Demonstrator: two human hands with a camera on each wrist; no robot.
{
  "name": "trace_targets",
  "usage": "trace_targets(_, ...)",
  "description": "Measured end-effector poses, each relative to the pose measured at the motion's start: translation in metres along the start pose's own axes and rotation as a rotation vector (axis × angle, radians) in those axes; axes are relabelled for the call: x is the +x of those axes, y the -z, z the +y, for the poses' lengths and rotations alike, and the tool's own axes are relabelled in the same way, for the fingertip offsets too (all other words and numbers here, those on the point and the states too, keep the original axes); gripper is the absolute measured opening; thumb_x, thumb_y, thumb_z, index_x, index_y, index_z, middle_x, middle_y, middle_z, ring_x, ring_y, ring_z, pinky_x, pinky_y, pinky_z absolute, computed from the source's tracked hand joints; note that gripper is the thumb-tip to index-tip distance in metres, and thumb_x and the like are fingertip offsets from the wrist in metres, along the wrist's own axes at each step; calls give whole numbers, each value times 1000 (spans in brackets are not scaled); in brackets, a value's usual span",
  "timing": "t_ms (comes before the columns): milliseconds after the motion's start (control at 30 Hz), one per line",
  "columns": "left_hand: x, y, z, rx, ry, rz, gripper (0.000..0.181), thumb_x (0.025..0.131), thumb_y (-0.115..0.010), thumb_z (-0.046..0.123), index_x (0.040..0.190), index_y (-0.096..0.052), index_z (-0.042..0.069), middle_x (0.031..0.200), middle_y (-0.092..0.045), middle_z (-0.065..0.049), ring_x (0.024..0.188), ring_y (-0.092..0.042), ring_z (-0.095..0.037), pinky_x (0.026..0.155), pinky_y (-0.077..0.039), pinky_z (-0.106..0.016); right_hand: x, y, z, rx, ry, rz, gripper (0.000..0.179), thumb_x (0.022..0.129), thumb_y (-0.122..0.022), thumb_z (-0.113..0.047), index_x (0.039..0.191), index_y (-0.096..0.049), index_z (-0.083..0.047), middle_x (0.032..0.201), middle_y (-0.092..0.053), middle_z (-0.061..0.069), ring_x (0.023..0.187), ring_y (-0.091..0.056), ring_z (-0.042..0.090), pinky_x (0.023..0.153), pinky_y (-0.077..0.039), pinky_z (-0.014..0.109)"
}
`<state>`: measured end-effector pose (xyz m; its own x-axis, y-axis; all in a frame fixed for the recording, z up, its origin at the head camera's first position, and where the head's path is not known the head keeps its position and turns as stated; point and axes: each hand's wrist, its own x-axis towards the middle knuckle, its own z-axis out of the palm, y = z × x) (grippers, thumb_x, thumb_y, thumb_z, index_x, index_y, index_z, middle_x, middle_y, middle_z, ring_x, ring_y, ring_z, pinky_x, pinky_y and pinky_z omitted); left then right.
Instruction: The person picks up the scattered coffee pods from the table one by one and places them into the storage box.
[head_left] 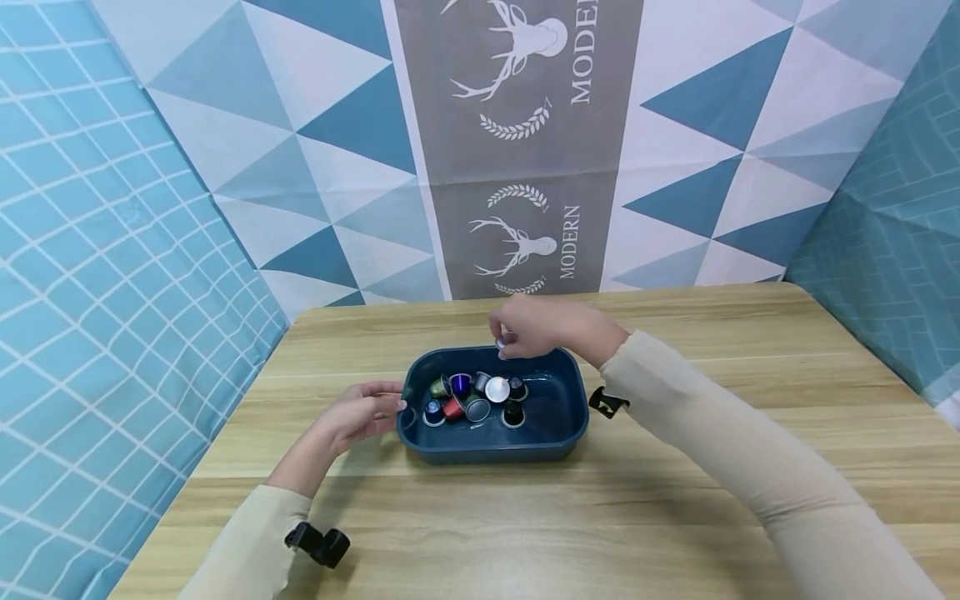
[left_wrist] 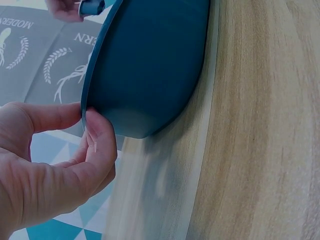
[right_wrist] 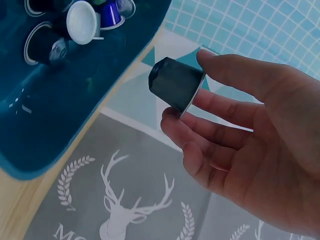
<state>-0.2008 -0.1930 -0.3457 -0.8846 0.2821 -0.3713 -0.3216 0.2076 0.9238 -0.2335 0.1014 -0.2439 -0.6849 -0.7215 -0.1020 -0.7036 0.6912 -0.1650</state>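
Note:
A dark blue plastic bin (head_left: 551, 421) stands on the table with several coffee capsules inside. My left hand (head_left: 362, 412) pinches its left end, thumb and fingers on either side of the rim in the left wrist view. Over the bin's far edge, my right hand (head_left: 531, 325) holds a dark teal coffee capsule (right_wrist: 175, 84) by its flange, between thumb and fingertips. Among the capsules in the bin are a white one (head_left: 497, 389), a blue one (head_left: 461, 384), a red one (head_left: 453, 408) and a black one (head_left: 513, 414).
The wooden table (head_left: 525, 533) extends on all sides of the bin. A patterned cloth backdrop (head_left: 360, 150) rises behind its far edge, with a light blue grid cloth (head_left: 97, 275) at the left. Dark wrist mounts (head_left: 318, 544) sit on both sleeves.

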Motion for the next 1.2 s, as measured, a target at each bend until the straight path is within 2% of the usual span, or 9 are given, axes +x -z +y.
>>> trace_targets(167,0,2,-2,-16,-3,13,53,92,-56,6,138,-35,-10,107,-59,-4,90,-62,-7,78,-54,-20,14,-3,-7,-11,18,-18,20,90,-66,-22,103,-63,-6,91,-65,5,74,-54,14,73,-48,26)
trace_targets(433,4,-6,-10,-23,1,-2,50,92,-55,5,136,-37,-10,104,-59,-3,90,-60,-8,79,-53,-21,27,-20,-13,-3,59,-47,21,91,-65,-21,106,-62,-6,96,-66,7,79,-56,14,78,-50,28)
trace_targets(700,5,-11,-5,-14,-21,-24,49,93,-55,7,136,-38,-9,104,-59,-2,89,-61,-7,78,-53,-20,32,-25,-14,-16,59,-75,36,93,-63,-23,123,-58,-3,111,-65,14,85,-54,18,81,-48,32)
trace_targets(833,4,-11,-1,-25,-31,-32,49,93,-55,6,136,-36,-10,102,-58,-1,87,-61,-5,78,-53,-20,27,-23,-11,-7,47,-70,36,93,-63,-22,123,-58,-3,113,-65,13,90,-56,19,85,-49,35)
trace_targets(1000,4,-10,1,3,-44,-27,50,93,-55,7,136,-37,-9,107,-57,-3,91,-61,-7,79,-53,-19,14,-23,-3,-1,38,-25,35,92,-64,-23,120,-60,-3,114,-64,13,97,-58,21,89,-50,37)
trace_targets(1200,1,-6,-1,105,-72,0,52,94,-59,12,139,-39,-6,124,-54,-17,99,-61,-11,84,-55,-23,-10,-28,7,14,1,43,33,93,-64,-24,119,-60,-6,118,-64,13,106,-60,24,94,-50,38)
